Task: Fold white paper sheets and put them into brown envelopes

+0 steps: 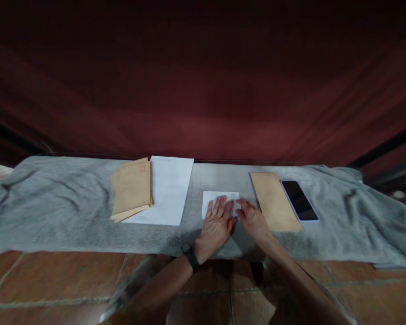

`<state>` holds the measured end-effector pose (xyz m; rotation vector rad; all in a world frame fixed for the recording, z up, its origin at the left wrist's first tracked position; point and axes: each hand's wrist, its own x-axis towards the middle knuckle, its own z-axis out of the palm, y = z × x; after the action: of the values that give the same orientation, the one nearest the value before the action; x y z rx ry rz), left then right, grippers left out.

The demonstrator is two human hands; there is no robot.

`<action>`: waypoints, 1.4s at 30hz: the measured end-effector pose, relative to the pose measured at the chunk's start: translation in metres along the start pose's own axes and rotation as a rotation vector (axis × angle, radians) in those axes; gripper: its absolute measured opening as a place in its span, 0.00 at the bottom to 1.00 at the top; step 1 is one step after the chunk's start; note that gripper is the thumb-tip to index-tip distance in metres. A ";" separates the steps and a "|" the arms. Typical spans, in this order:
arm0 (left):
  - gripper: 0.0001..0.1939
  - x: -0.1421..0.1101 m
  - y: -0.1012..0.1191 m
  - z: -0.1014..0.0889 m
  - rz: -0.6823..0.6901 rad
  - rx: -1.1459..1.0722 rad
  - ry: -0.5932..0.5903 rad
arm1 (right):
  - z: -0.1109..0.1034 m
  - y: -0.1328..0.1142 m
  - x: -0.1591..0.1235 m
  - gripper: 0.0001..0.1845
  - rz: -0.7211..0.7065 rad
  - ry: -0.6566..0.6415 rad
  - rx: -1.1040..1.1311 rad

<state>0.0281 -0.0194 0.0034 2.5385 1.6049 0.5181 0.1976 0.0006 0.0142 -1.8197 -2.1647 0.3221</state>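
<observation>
Left grip [217,227] spread flat on paper [208,198]; right grip [253,221] unclear; grey cloth [223,177] beneath, tiled floor [71,276].

Dim light; the red backdrop [203,99] fades to near-black at the frame's top; fine detail looks soft.

A black band [191,259] circles the left wrist [199,251] low in the frame, its strap plain and fairly wide, a small rounded dark face at its upper-left end. The left hand [217,225], right hand [253,223] and forearms [171,280] are bare.
</observation>
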 end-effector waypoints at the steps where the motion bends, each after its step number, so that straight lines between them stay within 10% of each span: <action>1: 0.29 -0.001 0.002 0.003 0.007 0.006 -0.001 | 0.000 0.000 0.000 0.22 -0.005 0.023 -0.003; 25: 0.30 0.002 0.011 0.005 0.108 0.125 -0.130 | 0.038 -0.018 0.002 0.33 -0.161 0.055 0.025; 42: 0.29 0.009 -0.031 0.000 -0.036 0.132 -0.061 | 0.042 -0.009 0.002 0.31 -0.250 0.189 -0.280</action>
<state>0.0056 0.0025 -0.0027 2.5850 1.7132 0.3381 0.1738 0.0017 -0.0221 -1.6056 -2.3566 -0.2100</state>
